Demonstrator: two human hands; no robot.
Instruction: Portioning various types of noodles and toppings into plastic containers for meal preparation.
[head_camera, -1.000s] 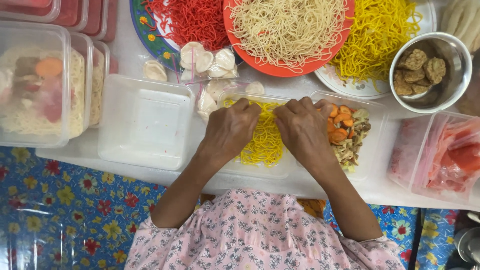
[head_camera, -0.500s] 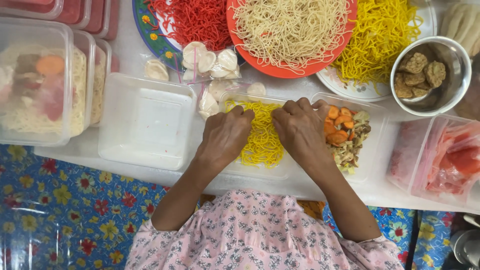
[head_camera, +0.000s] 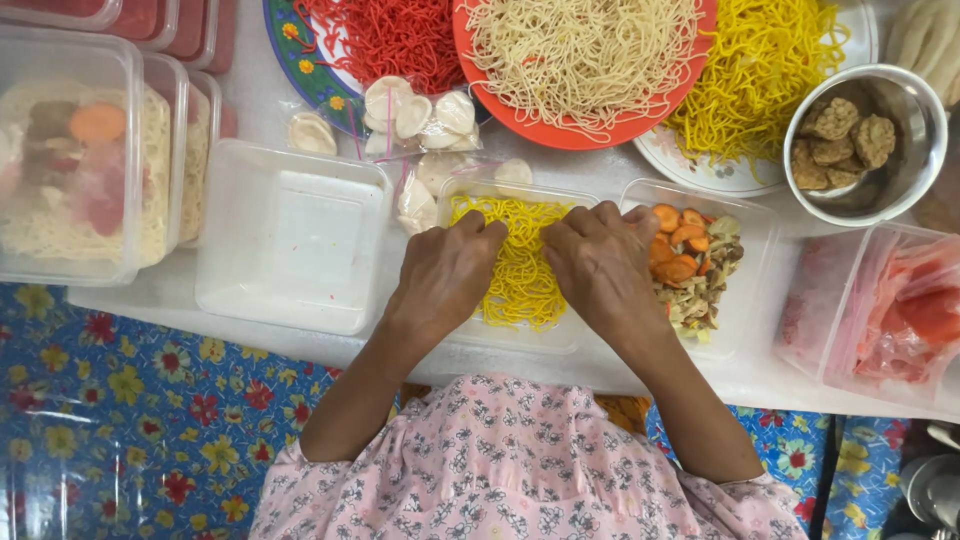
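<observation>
Yellow noodles (head_camera: 520, 275) are pressed flat by a left hand (head_camera: 445, 275) and right hand (head_camera: 600, 265) (fingers loosely open, gripping nothing) in a clear tub (head_camera: 500, 340) on a white table (head_camera: 590, 365) above floral cloth (head_camera: 120, 410).

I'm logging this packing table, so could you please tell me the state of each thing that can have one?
Clear plastic container of yellow noodles: open, partly filled.
Empty clear plastic container: open.
Clear container of carrot slices: open.
Round metal bowl: holds brown pieces.
Left hand: pressing noodles.
Right hand: pressing noodles.
</observation>
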